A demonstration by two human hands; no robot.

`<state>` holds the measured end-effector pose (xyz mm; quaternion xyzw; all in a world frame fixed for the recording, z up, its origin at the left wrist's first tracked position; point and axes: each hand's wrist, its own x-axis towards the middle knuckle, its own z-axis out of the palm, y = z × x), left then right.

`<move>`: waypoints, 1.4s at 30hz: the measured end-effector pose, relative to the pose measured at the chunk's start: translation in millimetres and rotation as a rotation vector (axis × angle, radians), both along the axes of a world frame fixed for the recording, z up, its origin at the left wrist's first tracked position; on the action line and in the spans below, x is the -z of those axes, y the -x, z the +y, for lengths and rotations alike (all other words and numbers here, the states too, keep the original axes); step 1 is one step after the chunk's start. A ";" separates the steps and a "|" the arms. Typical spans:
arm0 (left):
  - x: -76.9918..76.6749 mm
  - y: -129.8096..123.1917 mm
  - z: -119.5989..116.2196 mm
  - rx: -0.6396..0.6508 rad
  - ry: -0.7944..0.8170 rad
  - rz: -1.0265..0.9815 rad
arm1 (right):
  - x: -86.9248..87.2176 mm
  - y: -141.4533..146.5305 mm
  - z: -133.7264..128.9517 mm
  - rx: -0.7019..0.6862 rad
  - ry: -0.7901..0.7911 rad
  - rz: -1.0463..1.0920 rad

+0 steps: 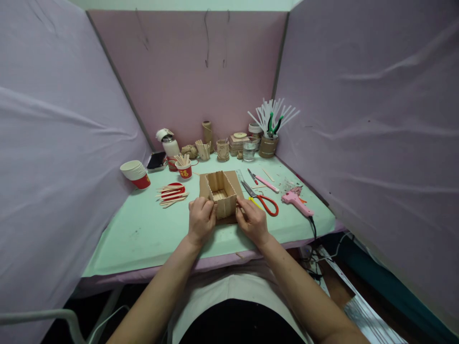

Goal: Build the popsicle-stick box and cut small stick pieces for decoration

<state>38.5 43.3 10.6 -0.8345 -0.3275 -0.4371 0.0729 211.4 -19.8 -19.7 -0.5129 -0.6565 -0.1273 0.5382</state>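
A small open-topped box (226, 209), its walls seemingly of wooden craft sticks, stands on a flat piece of brown cardboard (234, 180) in front of me. Fingers of my left hand (201, 217) are closed on the box's near left corner. At the near right corner, my right hand (252, 219) pinches it between thumb and fingers. The undersides of both grips are hidden. Just right of the cardboard lie red-handled scissors (267, 204), partly over something yellow (255, 202).
Right: a pink glue gun (298, 204) with a cord over the edge, and a pink pen-like tool (267, 183). Left: loose craft sticks (172, 195) and stacked paper cups (136, 175). Along the back: a cup of sticks (184, 170), a glass (249, 150), and a pot (268, 147) with white sticks and pliers.
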 end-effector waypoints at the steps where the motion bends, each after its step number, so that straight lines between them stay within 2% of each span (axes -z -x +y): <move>1: 0.2 0.0 0.2 0.001 0.000 -0.002 | 0.2 0.0 0.1 0.002 -0.003 -0.004; 42: 0.6 -0.3 1.5 0.018 -0.030 -0.021 | 0.4 0.1 0.2 0.020 -0.022 -0.022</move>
